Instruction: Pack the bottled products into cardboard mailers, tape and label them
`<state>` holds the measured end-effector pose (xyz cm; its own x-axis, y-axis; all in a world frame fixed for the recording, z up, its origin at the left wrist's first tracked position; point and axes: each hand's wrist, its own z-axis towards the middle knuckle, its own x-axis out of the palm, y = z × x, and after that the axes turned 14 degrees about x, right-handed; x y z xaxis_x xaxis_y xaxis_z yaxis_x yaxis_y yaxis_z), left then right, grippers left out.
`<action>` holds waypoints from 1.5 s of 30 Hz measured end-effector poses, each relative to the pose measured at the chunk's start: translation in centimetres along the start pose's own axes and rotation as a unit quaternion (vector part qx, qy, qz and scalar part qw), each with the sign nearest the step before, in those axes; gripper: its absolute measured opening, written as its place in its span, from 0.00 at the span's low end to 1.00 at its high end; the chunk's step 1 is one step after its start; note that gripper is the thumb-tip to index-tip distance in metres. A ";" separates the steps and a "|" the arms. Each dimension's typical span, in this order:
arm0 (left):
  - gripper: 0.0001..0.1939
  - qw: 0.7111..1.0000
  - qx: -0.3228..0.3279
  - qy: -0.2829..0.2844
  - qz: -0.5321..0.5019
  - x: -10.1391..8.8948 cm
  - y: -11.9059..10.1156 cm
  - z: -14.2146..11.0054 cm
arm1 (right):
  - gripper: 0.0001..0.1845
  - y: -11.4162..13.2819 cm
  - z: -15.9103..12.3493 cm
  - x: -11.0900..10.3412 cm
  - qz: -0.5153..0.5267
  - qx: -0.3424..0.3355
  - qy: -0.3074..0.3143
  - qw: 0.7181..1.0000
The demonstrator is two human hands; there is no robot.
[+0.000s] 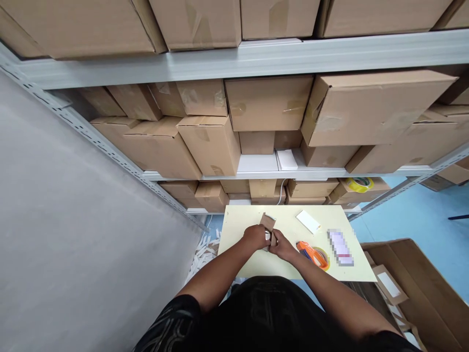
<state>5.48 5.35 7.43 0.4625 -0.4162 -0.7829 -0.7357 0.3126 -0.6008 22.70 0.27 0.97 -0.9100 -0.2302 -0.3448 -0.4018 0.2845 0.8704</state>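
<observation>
A small brown cardboard box [268, 221] is between my hands over the pale tabletop [240, 217], its flap standing up on the far side. My left hand [255, 237] is closed around the box's left side. My right hand [283, 244] pinches its right side. Something round and silvery [267, 235] shows in the box's opening by my left fingers; its kind is unclear. To the right of my right hand lies an orange tape dispenser [311, 254] with a roll of yellowish tape. Behind it is a flat white box [308, 221].
A pixelated flat object [340, 247] lies on the table's right side. Shelves with cardboard boxes [269, 102] rise behind the table. A yellow tape roll [359, 184] sits on a lower box. A large open carton [421, 274] stands right; paper scraps [202, 254] lie left.
</observation>
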 end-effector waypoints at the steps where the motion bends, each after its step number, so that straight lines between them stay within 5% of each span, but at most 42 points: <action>1: 0.22 1.000 -0.002 0.012 -0.005 0.0 0.0 0.2 | 0.40 0.1 -0.1 0.2 -0.009 -0.003 0.003 1.000; 4: 0.26 1.000 -0.011 0.012 0.008 -0.2 -0.3 0.6 | 0.42 0.6 -0.1 0.7 -0.048 -0.016 -0.018 0.999; 12: 0.27 0.996 0.031 -0.074 0.024 -1.3 -2.1 -0.8 | 0.25 1.2 0.7 1.2 -0.206 -0.011 -0.079 0.975; 18: 0.26 0.984 0.119 -0.123 -0.050 -7.4 -4.3 -2.4 | 0.26 1.6 1.7 0.9 -0.183 -0.003 -0.088 0.979; 22: 0.24 0.975 0.085 -0.156 -0.132 -11.9 -4.1 -4.2 | 0.35 2.2 2.5 0.7 -0.148 -0.012 -0.057 0.987; 29: 0.23 0.885 0.123 -0.265 -0.363 -16.7 -2.4 -5.7 | 0.57 3.0 1.9 -0.9 -0.109 -0.029 -0.045 0.993; 32: 0.24 0.874 0.118 -0.264 -0.390 -16.9 -2.3 -6.1 | 0.56 3.8 0.3 -2.6 -0.096 -0.033 -0.081 0.992; 36: 0.23 0.868 0.122 -0.248 -0.413 -15.6 -2.8 -6.3 | 0.36 7.1 -2.7 -4.6 -0.004 -0.082 -0.124 0.989; 39: 0.22 0.843 0.139 -0.222 -0.470 -14.6 -3.8 -5.8 | 0.32 10.9 -4.6 -4.6 0.122 -0.070 0.061 0.988; 41: 0.25 0.811 0.135 -0.215 -0.527 -14.0 -4.6 -5.3 | 0.33 13.2 -5.5 -4.0 0.199 -0.046 0.207 0.957; 43: 0.30 0.767 0.120 -0.230 -0.587 -13.2 -5.4 -4.9 | 0.33 14.6 -6.1 -3.0 0.264 -0.016 0.252 0.931; 45: 0.33 0.738 0.110 -0.257 -0.615 -12.1 -5.9 -4.9 | 0.32 15.3 -6.4 -1.9 0.297 -0.005 0.203 0.933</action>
<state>1.77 4.42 21.23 0.8814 -0.1396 0.4513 0.4677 0.1231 -0.8753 18.94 -0.86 17.20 -0.8571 -0.3683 0.3603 0.1646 0.4669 0.8688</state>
